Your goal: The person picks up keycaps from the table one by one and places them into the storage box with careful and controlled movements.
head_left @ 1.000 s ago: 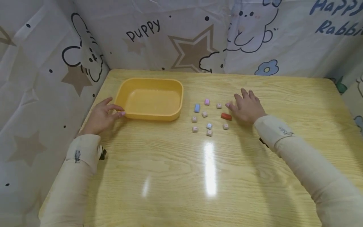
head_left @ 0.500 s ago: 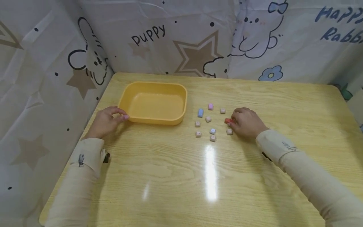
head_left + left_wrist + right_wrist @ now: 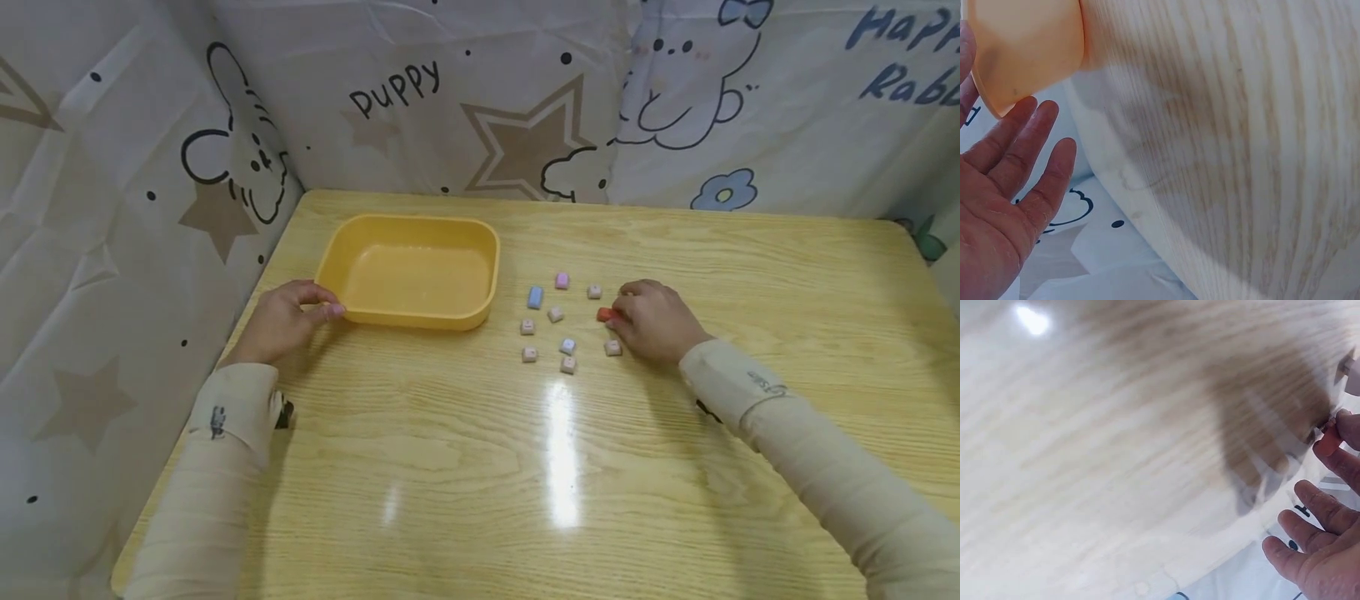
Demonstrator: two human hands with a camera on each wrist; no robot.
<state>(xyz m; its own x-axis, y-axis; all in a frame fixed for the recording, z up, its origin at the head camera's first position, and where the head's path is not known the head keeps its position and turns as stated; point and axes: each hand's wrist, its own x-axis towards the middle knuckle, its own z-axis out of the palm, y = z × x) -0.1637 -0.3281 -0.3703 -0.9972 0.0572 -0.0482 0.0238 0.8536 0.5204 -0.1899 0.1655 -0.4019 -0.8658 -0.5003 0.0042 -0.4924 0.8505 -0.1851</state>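
My right hand [image 3: 657, 323] pinches a red keycap [image 3: 606, 314] between thumb and index finger; in the right wrist view the red keycap [image 3: 1329, 440] shows between those fingertips, the other fingers of the hand [image 3: 1322, 544] spread apart. At the near left corner of a yellow tray [image 3: 420, 320], my left hand [image 3: 281, 323] holds the rim with thumb and fingers. The left wrist view shows the hand [image 3: 1007, 194] with several fingers extended beside the tray [image 3: 1035, 50]. The tray has nothing in it.
Between the tray and my right hand lie a blue keycap [image 3: 535, 297], a pink one [image 3: 562, 281], a whitish one [image 3: 567, 346] and several beige ones [image 3: 555, 314]. Printed cloth [image 3: 420, 150] stands behind and left of the wooden table [image 3: 450, 467].
My right hand has come down from beside the red keycap and closed thumb and finger on it. My left hand stays at the tray corner. The head view has shifted slightly.
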